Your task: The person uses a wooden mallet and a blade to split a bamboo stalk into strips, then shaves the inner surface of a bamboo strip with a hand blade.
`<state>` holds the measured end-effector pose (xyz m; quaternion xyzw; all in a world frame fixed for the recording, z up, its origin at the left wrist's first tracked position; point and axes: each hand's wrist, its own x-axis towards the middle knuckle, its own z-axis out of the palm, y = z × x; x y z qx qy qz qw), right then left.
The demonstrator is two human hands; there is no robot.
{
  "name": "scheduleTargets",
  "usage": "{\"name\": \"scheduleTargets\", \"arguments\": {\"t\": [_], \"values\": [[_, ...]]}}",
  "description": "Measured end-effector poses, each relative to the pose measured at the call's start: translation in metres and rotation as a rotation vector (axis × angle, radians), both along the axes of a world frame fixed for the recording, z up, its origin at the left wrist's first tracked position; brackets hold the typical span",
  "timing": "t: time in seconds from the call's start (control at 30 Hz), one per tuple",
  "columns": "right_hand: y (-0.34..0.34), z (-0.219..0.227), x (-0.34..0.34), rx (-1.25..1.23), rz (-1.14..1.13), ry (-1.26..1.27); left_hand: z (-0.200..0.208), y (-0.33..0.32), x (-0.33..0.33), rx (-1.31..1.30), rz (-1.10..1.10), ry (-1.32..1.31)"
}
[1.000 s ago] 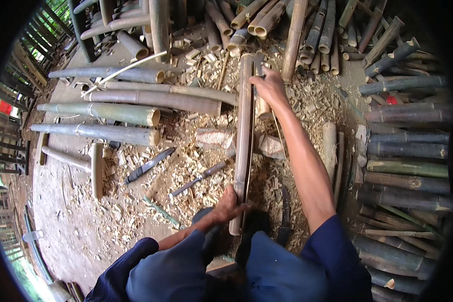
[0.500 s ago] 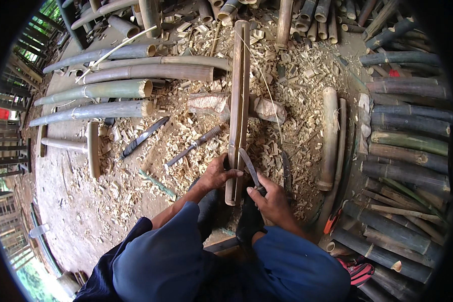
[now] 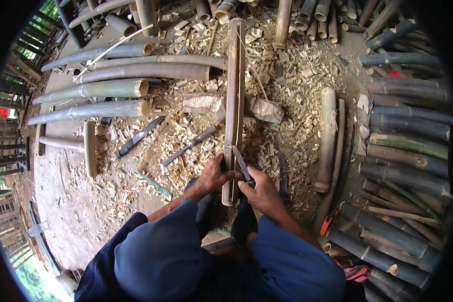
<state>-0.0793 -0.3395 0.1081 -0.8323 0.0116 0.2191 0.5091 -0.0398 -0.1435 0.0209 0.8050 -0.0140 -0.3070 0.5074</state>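
Fingers of the left hand (image 3: 210,178) are clamped on the bamboo piece (image 3: 232,90) near its lower end; this piece runs from the upper centre to the lower centre of the frame, across a short log (image 3: 267,109). Fingers of the right hand (image 3: 261,190) are closed around a knife (image 3: 241,162), whose blade overlaps the bamboo's right edge. Pale chips (image 3: 299,75) surround them.

The left hand (image 3: 212,175) curls, its thumb (image 3: 231,175) pointing toward the right hand (image 3: 264,192), which grips with bent fingers (image 3: 257,175); both forearms (image 3: 296,230) slant inward.
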Motion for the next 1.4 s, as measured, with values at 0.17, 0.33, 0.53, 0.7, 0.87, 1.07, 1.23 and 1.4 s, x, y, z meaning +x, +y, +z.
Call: {"name": "scheduleTargets", "arguments": {"t": [0.17, 0.33, 0.53, 0.7, 0.87, 1.07, 1.23, 1.4], "values": [[-0.005, 0.006, 0.016, 0.029, 0.021, 0.038, -0.004, -0.005, -0.001, -0.020, -0.003, 0.008], [-0.019, 0.030, 0.071, 0.042, 0.088, 0.488, -0.011, -0.003, 0.002, 0.076, -0.035, -0.016], [-0.014, -0.044, 0.009, 0.177, -0.169, 0.209, -0.006, -0.014, 0.005, 0.114, 0.003, -0.126], [-0.015, -0.043, -0.019, 0.137, -0.136, 0.043, 0.018, -0.012, 0.005, 0.058, 0.002, -0.015], [-0.009, -0.035, -0.011, 0.126, -0.063, -0.231, -0.007, -0.001, -0.002, -0.047, 0.029, -0.056], [0.005, -0.043, 0.053, 0.110, -0.271, 0.061, 0.000, -0.008, -0.007, -0.066, 0.032, -0.020], [-0.008, -0.027, 0.039, 0.069, -0.172, -0.055, -0.019, -0.004, -0.001, -0.095, 0.026, -0.014], [0.006, -0.012, 0.112, 0.021, -0.165, -0.134, -0.019, 0.005, -0.004, -0.136, 0.033, -0.013]]}}
